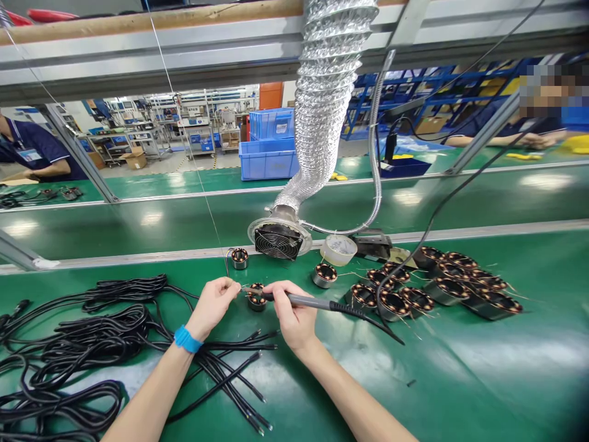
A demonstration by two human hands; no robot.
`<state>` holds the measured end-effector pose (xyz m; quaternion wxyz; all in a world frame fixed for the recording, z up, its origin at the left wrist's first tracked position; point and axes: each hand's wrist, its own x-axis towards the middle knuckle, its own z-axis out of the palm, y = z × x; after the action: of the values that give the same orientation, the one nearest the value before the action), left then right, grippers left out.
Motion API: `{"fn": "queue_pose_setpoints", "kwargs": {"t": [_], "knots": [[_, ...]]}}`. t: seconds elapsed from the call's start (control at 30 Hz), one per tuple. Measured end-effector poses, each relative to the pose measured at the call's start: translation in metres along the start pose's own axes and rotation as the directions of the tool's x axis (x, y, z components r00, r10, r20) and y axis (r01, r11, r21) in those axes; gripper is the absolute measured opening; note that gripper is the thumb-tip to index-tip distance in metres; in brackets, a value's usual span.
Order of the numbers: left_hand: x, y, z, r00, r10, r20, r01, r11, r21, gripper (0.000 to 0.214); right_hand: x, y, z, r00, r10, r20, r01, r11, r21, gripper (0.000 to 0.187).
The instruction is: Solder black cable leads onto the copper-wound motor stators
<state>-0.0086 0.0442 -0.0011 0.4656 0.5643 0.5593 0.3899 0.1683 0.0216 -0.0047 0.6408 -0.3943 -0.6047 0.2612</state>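
Note:
My right hand [291, 314] is closed round a soldering iron [317, 302] whose tip points left at a small copper-wound motor stator [256, 299] on the green mat. My left hand [212, 305], with a blue wristband, pinches a thin solder wire [184, 123] that hangs down from above, right beside the iron's tip and the stator. Black cable ends [239, 362] lie just under both wrists.
A fume fan [278, 239] on a silver flexible duct [322, 116] stands behind the stator. More stators [432, 288] are grouped at right, one more stator [239, 258] at left of the fan. Coiled black cables [78, 344] fill the left. Other people sit across the conveyor.

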Motion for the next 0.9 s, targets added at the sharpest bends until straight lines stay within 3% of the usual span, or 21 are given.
{"fn": "queue_pose_setpoints", "kwargs": {"t": [0.23, 0.9], "knots": [[-0.0003, 0.0007, -0.0002, 1.0, -0.007, -0.001, 0.007, 1.0, -0.011, 0.04, -0.0011, 0.005, -0.0025, 0.995, 0.01, -0.097, -0.012, 1.0, -0.013, 0.034], [-0.0006, 0.0019, 0.0016, 1.0, -0.006, -0.011, 0.005, 0.998, -0.066, 0.043, 0.0028, 0.0018, 0.0007, 0.998, 0.018, -0.06, -0.023, 0.997, -0.079, 0.03]]}}
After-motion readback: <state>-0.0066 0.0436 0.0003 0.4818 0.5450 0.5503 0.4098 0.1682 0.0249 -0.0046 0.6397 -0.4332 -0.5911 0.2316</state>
